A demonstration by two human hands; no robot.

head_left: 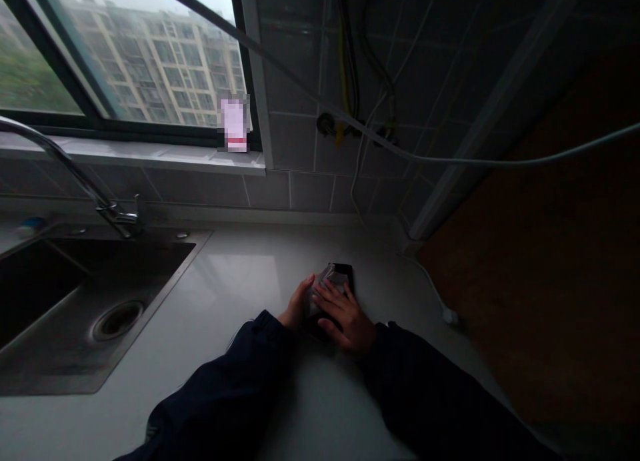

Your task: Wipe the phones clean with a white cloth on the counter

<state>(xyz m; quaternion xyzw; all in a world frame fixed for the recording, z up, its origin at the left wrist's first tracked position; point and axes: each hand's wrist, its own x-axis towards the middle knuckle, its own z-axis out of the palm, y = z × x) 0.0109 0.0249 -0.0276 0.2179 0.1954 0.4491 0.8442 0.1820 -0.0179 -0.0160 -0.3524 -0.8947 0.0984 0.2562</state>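
A flat, dark rectangular object [347, 270], like a phone or tablet, lies on the white countertop in front of me. On top of it is a crumpled greyish cloth or tissue [327, 274]. My left hand [297, 303] grips the left edge of the dark object, thumb uppermost; its other fingers are mostly hidden. Spread across the cloth, my right hand [350, 319] lies palm down with fingers stretched out. Both hands cover much of the dark object, so its exact kind does not show.
At left is a steel sink [165, 301] with a chrome faucet [107, 207]. A white cable [450, 161] hangs across the view. Behind are a window sill [150, 155] and tiled wall with pipes; a white plug [450, 315] lies near the counter's right edge.
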